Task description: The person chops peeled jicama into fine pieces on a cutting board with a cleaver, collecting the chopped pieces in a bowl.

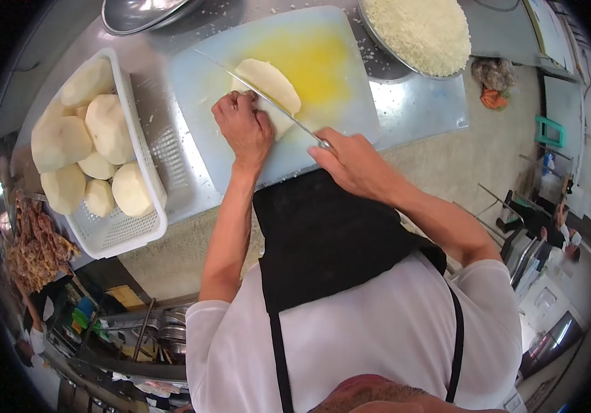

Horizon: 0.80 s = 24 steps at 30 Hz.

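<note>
A large peeled, pale root vegetable [283,126] lies on the cutting board [202,148], with a cut slice [271,81] on the far side of the blade. My left hand [245,131] presses down on the piece with its fingers curled, close to the knife. In my right hand [352,164] is the handle of a long kitchen knife [268,98]. Its blade runs slantwise across the vegetable, with the tip toward the upper left. My fingers partly cover the piece under the left hand.
A white plastic basket [145,162] of several peeled root vegetables stands at the left. A metal bowl heaped with pale shreds [419,31] is at upper right, and another metal bowl [130,15] at upper left. Browned food [37,241] is piled at the far left.
</note>
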### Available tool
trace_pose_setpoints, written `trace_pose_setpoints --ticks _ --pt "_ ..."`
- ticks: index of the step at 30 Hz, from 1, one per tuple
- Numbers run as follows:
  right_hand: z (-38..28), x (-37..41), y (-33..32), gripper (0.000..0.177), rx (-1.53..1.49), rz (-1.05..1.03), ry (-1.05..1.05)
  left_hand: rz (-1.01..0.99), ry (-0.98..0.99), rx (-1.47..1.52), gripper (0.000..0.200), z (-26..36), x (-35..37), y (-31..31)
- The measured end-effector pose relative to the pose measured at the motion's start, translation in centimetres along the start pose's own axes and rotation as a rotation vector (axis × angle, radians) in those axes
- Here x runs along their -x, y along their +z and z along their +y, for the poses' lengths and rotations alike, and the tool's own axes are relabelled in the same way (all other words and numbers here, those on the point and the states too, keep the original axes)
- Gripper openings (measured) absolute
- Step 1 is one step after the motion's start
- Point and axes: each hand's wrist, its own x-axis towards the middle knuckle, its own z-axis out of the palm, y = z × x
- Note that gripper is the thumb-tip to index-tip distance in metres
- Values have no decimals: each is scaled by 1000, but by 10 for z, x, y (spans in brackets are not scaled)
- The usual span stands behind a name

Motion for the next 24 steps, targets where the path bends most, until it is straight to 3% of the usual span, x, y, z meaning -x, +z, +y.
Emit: trace_pose_setpoints --ticks 3,7,12,19,23,24 --pt "-16 30 -16 32 23 -35 99 -47 -22 -16 36 -1 0 0" --pt "-7 11 -8 33 48 -52 145 3 -31 12 36 1 -2 2" --pt "32 -39 38 33 70 116 -74 42 -28 40 35 -2 0 4" --pt "-7 29 -8 32 28 -20 53 -18 -37 27 30 0 4 -1" --pt "10 -2 11 34 108 -11 11 11 -60 32 30 -4 4 7" --pt "12 -22 19 39 135 -75 80 41 -61 52 32 -3 4 7"
